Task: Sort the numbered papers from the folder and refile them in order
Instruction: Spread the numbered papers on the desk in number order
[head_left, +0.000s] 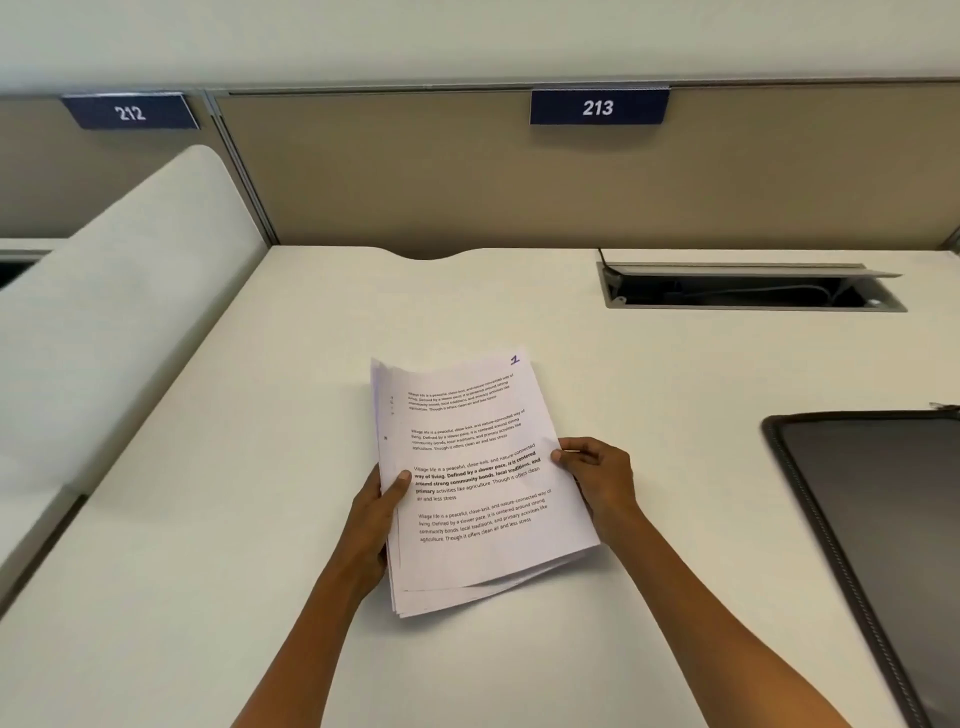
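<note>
Both forearms reach up from the bottom edge toward a stack of papers (478, 483) held over the middle of the white table (260, 519). On the stack's left edge, the left hand (374, 519) holds the sheets with its thumb on top and its fingers curled underneath. At the right edge, the right hand (597, 478) pinches the sheets between thumb and fingers (569, 446). The top sheet carries four printed paragraphs and a handwritten "1" in its far right corner; the sheets below are fanned unevenly, their edges showing along the left and near sides.

Bare table surface lies all around the stack. Well apart to the right, a dark folder (872, 519) with a stitched border lies on the table, running out of view. Beyond it, a cable tray (753, 291) is sunk into the table with its lid raised; cables lie inside. Partition panels at the back bear signs 212 (130, 111) and 213 (598, 107).
</note>
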